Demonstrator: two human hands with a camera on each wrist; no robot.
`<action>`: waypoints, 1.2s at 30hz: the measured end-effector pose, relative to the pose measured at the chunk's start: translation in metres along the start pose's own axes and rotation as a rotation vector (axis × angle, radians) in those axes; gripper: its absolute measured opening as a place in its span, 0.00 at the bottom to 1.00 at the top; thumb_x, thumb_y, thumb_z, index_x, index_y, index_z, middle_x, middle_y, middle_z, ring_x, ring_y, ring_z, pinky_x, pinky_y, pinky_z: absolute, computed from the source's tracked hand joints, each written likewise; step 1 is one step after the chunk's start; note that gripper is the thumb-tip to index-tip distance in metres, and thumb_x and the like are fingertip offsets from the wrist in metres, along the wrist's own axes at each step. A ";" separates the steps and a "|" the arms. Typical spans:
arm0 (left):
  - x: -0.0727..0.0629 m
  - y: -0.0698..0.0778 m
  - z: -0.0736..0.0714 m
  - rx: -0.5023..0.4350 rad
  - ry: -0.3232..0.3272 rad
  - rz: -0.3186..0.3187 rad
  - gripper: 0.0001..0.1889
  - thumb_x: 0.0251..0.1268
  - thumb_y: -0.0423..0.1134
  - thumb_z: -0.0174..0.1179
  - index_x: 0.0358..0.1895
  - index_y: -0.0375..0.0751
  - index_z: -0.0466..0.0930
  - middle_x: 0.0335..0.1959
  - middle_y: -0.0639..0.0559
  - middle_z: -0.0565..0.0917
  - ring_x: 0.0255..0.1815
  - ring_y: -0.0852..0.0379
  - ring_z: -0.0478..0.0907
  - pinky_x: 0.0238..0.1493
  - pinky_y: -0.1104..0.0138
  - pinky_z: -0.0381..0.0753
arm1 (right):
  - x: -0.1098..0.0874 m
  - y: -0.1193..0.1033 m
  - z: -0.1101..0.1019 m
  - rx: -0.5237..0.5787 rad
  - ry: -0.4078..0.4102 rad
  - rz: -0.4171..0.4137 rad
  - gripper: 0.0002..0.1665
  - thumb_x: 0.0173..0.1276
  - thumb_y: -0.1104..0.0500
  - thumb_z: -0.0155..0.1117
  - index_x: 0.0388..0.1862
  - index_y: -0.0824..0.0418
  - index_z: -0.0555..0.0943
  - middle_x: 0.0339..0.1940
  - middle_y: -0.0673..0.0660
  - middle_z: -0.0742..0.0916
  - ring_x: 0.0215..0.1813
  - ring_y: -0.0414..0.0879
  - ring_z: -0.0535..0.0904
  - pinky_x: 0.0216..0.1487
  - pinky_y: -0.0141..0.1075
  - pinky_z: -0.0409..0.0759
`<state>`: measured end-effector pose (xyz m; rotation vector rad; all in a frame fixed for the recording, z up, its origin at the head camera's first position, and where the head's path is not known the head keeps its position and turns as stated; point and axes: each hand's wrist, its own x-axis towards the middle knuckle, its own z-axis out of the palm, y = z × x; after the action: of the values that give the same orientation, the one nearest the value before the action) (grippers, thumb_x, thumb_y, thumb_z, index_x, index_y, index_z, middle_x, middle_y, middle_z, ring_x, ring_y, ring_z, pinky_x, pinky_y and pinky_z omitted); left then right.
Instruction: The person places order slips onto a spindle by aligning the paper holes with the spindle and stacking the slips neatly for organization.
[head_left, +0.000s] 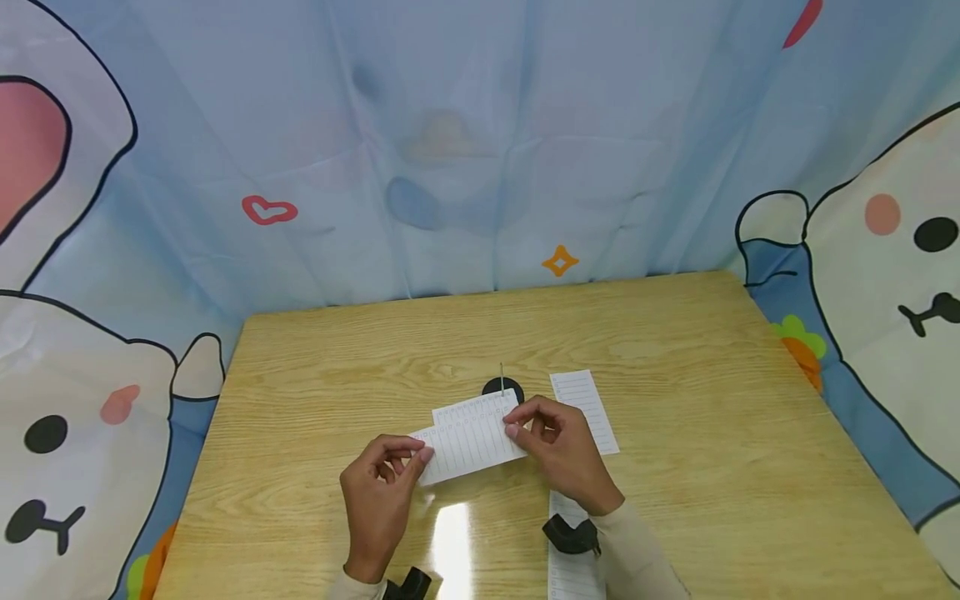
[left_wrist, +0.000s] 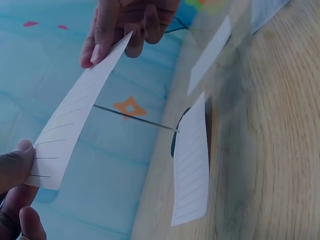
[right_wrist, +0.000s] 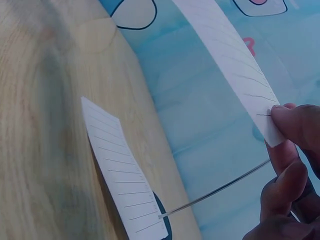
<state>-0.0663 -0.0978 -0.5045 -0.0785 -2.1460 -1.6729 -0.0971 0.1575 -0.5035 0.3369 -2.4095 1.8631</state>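
Note:
A lined white paper slip (head_left: 472, 450) is stretched between my hands, raised above the table. My left hand (head_left: 381, 500) pinches its left end between thumb and fingers, and my right hand (head_left: 561, 450) pinches the right end. Behind it stands a bill spike with a round black base (head_left: 513, 384) and a thin upright metal rod (left_wrist: 135, 119). Low on that rod, one end pierced by it, sits a second lined slip (right_wrist: 120, 172). In both wrist views the held slip is apart from this lower one, near the upper part of the rod.
Another lined slip (head_left: 585, 408) lies flat right of the spike. Further lined paper (head_left: 576, 575) lies under my right wrist, partly hidden. The wooden table (head_left: 337, 367) ends at a blue cartoon-printed curtain (head_left: 465, 167).

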 end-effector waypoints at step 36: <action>0.051 -0.004 0.025 -0.069 -0.039 -0.142 0.05 0.60 0.36 0.79 0.34 0.46 0.91 0.26 0.50 0.88 0.24 0.62 0.76 0.29 0.74 0.72 | 0.051 -0.010 -0.018 0.005 0.081 0.083 0.05 0.72 0.62 0.74 0.43 0.54 0.92 0.38 0.58 0.87 0.29 0.41 0.69 0.31 0.29 0.68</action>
<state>-0.1210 -0.0859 -0.4944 0.0223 -2.1672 -1.8388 -0.1460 0.1664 -0.4789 0.1609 -2.4006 1.8775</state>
